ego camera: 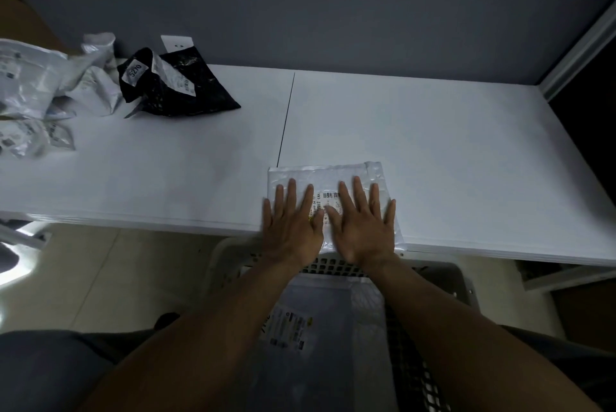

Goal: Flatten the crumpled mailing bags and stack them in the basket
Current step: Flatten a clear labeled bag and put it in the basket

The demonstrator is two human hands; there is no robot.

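Note:
A white padded mailing bag (328, 176) with a barcode label lies flat at the front edge of the white table (450, 145). My left hand (291, 221) and my right hand (361, 225) press on it side by side, palms down and fingers spread straight. Below the table edge, between my forearms, stands a perforated basket (336, 266). It holds a flattened grey mailing bag (316, 318) with a label. A crumpled black mailing bag (180, 85) lies at the far left of the table, next to several crumpled white bags (50, 85).
A grey wall (333, 5) runs behind the table. A seam (286, 118) divides the tabletop into two panels. Tiled floor (100, 271) shows under the table's front edge on the left. A metal frame post (580, 48) stands at the right.

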